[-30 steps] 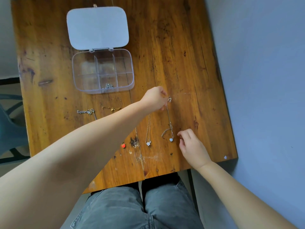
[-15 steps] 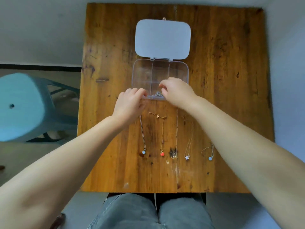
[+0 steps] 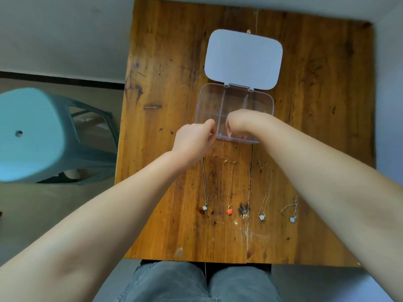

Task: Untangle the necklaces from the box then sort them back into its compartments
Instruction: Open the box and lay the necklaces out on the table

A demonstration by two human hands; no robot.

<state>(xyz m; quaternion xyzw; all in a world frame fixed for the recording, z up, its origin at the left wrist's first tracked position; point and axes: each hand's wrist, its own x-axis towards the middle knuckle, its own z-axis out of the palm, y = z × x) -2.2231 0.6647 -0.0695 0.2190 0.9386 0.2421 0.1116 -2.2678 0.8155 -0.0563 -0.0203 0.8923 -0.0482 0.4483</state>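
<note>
A clear compartment box [image 3: 265,103] lies open on the wooden table [image 3: 165,79], its white lid [image 3: 243,59] folded back. My left hand [image 3: 193,139] pinches at the box's near rim, where a bit of a silver necklace bunch [image 3: 220,134] shows. My right hand [image 3: 242,123] curls down into the near middle compartment over that bunch, fingertips hidden. Laid straight below the box are a silver necklace with a pale pendant [image 3: 205,207], a gold one with a red pendant [image 3: 229,211], a silver flower-pendant one [image 3: 261,217] and a silver one with a bluish pendant [image 3: 292,219].
A teal plastic stool [image 3: 30,136] stands on the floor left of the table. My knees in grey trousers [image 3: 205,284] are under the table's near edge. A grey wall runs along the right side.
Both hands left the rightmost laid-out necklace and went up to the box. Since half a second ago they closed in, and my right hand now covers most of the silver bunch.
</note>
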